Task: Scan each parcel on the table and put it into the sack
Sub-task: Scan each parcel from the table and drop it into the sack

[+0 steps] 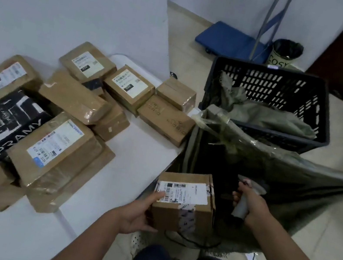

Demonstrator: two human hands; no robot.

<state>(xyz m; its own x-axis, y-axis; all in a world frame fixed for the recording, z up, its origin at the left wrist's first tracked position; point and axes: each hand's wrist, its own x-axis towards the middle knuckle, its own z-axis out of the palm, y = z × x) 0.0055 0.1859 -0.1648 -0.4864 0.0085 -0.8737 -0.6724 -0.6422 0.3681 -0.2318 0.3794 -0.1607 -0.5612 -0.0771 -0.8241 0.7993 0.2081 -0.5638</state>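
The left hand (pixel 137 213) grips a small brown cardboard parcel (pixel 185 203); the right hand (pixel 250 209) clasps a grey handheld scanner (pixel 245 200). Scanning step, I judge: next, aim at the white label (pixel 185 190) above the left thumb (dark-green sack (pixel 273 170) gapes beyond).

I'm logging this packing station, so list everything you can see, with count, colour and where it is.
Held parcel: one, brown cardboard with white label, past the table's edge beside the sack's mouth.
Parcels on table: around ten brown cardboard boxes, piled at left.
PRAMY box: one, black and white, in the pile.
Table: one, white.
Sack: one, dark olive, open, right of table.
Crate: one, black plastic, behind sack, holding olive fabric.
Hand trolley: one, blue, by far wall.
Bin: one, black liner, beside trolley.
Scanner: one, grey, in right hand.
Left hand: grips held parcel.
Right hand: grips scanner.
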